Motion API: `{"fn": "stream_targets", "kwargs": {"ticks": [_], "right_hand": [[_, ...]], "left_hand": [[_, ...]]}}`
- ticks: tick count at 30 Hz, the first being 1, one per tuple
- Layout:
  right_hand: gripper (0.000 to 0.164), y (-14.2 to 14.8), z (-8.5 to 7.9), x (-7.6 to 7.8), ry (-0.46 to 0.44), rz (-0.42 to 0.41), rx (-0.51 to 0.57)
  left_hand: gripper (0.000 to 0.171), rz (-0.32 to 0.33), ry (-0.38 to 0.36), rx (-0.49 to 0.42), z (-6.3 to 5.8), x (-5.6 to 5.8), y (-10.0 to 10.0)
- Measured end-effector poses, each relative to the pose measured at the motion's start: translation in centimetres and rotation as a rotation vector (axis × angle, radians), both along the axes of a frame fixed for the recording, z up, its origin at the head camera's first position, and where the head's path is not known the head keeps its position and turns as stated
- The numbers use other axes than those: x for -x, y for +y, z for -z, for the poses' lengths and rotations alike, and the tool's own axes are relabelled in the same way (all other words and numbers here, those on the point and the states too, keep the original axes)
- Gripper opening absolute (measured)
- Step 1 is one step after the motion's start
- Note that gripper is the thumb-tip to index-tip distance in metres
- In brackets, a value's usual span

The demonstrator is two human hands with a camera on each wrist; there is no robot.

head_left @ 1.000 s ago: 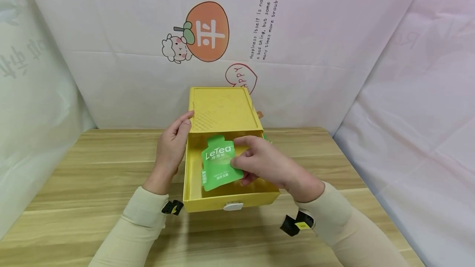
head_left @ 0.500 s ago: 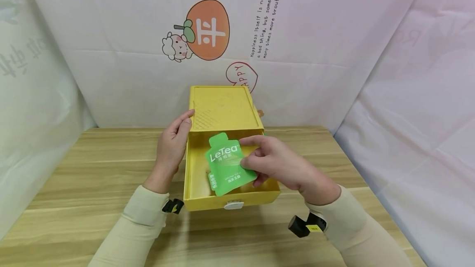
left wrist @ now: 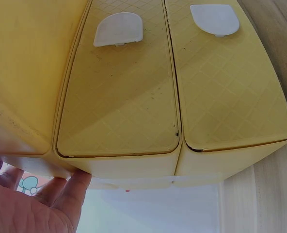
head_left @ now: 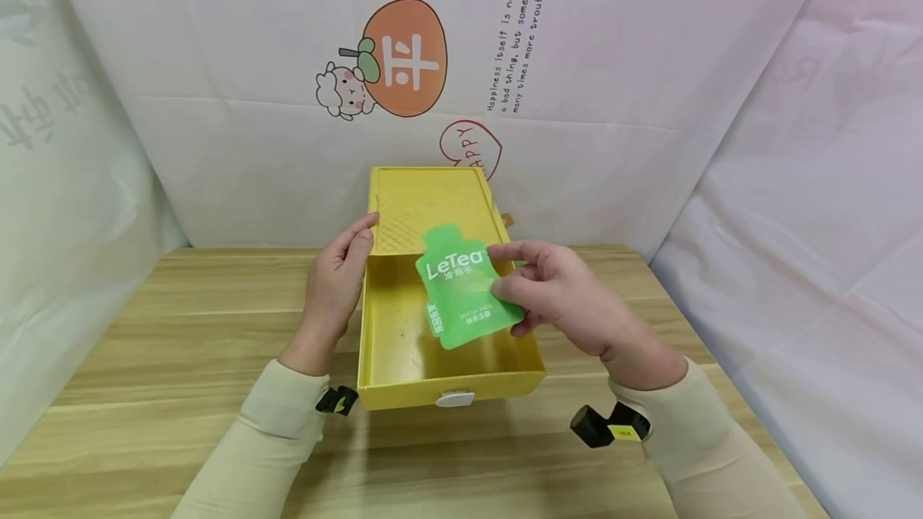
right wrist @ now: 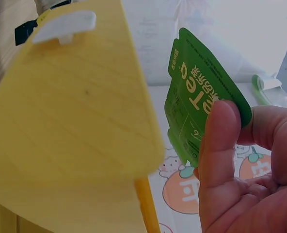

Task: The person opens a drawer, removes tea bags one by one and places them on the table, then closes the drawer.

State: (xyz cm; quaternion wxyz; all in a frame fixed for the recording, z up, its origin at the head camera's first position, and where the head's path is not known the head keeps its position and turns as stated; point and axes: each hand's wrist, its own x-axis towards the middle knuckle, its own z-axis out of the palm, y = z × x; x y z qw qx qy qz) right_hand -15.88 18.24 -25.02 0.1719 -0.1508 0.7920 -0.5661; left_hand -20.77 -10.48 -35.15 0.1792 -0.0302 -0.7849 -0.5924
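In the head view, my right hand [head_left: 558, 283] pinches a green LeTea packet [head_left: 461, 295] by its right edge, between thumb and fingers. The packet is held tilted above a pulled-out yellow drawer [head_left: 392, 335], overlapping its back part. From the right wrist view, the packet [right wrist: 197, 92] stands beside the drawer front [right wrist: 80, 97], with my thumb on its printed face. My left hand [head_left: 337, 283] rests against the left side of the yellow drawer cabinet [head_left: 440, 199], its fingers extended along the wall near the top edge.
Below the pulled-out drawer, two closed drawers with white handles show in the left wrist view, the middle drawer [left wrist: 124, 97] and the bottom drawer [left wrist: 231, 82]. A green and white thing [right wrist: 267, 87] lies beyond my right hand. A printed white cloth [head_left: 288, 150] hangs behind the wooden table [head_left: 216, 327].
My right hand has lifted the green packet up out of the drawer and moved it to the right. My left hand has stayed on the cabinet's side.
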Motion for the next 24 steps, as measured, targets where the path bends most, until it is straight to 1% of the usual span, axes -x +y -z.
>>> {"fn": "stream_targets", "kwargs": {"ticks": [5, 10, 19, 24], "right_hand": [[0.054, 0.9, -0.1, 0.8, 0.032, 0.062, 0.035], [0.053, 1.7, 0.1, 1.7, 0.051, 0.111, 0.079], [0.049, 3.0, 0.7, 3.3, 0.079, 0.204, 0.103], [0.050, 3.9, 1.2, 4.5, 0.076, 0.266, 0.105]], "left_hand": [[0.046, 0.001, -0.004, 0.005, 0.0, 0.0, 0.0], [0.047, 0.003, -0.008, 0.004, -0.1, -0.1, 0.0], [0.047, 0.013, -0.007, -0.005, 0.0, 0.0, 0.0], [0.047, 0.008, -0.010, 0.001, 0.0, 0.0, -0.1]]}}
